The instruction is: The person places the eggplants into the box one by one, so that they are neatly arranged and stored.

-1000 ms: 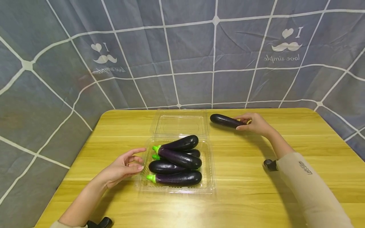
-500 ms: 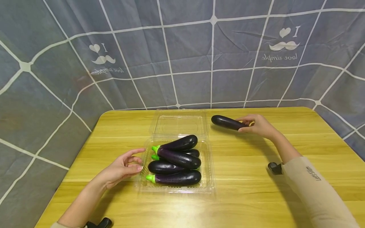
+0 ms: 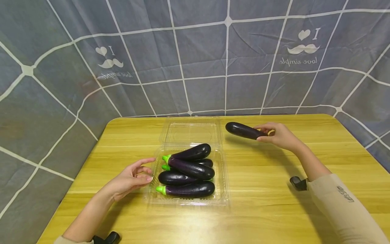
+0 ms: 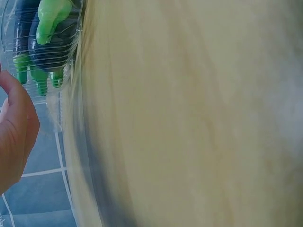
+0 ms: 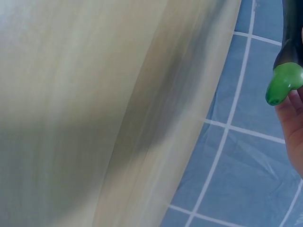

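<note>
My right hand (image 3: 278, 135) pinches a dark purple eggplant (image 3: 243, 130) near its stem end, above the table to the right of the container's lid. In the right wrist view the green stem (image 5: 285, 82) of that eggplant pokes out beside the fingers. A clear plastic clamshell container (image 3: 223, 179) holds several more eggplants, some stacked across others, their green stems toward the left. My left hand (image 3: 131, 179) hovers at the container's left edge, fingers loosely bent and holding nothing. The left wrist view shows the stems (image 4: 49, 21) behind the clear wall, next to that hand.
The container's lid (image 3: 192, 132) lies folded back flat behind its base on the wood-grain table (image 3: 259, 210). Behind and to the left hangs a grey curtain (image 3: 207, 61) with white grid lines. Black wrist mounts (image 3: 298, 183) stick out from both sleeves.
My right hand has shifted slightly to the right with the eggplant, and its forearm has swung outward. The left hand and the container stay in place.
</note>
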The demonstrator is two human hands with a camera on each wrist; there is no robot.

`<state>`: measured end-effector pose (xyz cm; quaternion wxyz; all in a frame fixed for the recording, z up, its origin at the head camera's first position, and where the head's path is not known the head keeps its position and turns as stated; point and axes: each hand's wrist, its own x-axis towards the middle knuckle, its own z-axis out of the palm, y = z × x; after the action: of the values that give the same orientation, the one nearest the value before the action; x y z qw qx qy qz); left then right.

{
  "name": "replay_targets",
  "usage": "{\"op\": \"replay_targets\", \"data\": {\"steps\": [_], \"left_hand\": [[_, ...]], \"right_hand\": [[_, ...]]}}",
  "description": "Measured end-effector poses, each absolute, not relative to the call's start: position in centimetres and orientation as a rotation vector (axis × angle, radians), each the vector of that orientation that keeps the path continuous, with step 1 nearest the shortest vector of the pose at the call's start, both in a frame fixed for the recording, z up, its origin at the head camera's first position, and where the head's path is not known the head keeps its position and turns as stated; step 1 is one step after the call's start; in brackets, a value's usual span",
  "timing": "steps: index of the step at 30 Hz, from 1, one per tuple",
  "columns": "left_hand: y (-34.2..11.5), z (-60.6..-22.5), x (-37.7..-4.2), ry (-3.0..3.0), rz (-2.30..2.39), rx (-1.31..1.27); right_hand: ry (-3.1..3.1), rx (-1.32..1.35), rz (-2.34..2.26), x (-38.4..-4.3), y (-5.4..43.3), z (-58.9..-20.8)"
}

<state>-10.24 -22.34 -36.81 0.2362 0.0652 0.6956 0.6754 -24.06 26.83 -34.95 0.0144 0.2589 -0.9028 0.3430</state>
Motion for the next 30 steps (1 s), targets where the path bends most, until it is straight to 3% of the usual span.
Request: {"op": "replay_targets", "data": {"steps": [30], "left_hand": [[-22.4, -37.0, -10.3, 1.919, 1.838, 0.181]], "right_hand": [[-2.61, 1.107, 1.097, -20.3, 24.8, -33.1]]}}
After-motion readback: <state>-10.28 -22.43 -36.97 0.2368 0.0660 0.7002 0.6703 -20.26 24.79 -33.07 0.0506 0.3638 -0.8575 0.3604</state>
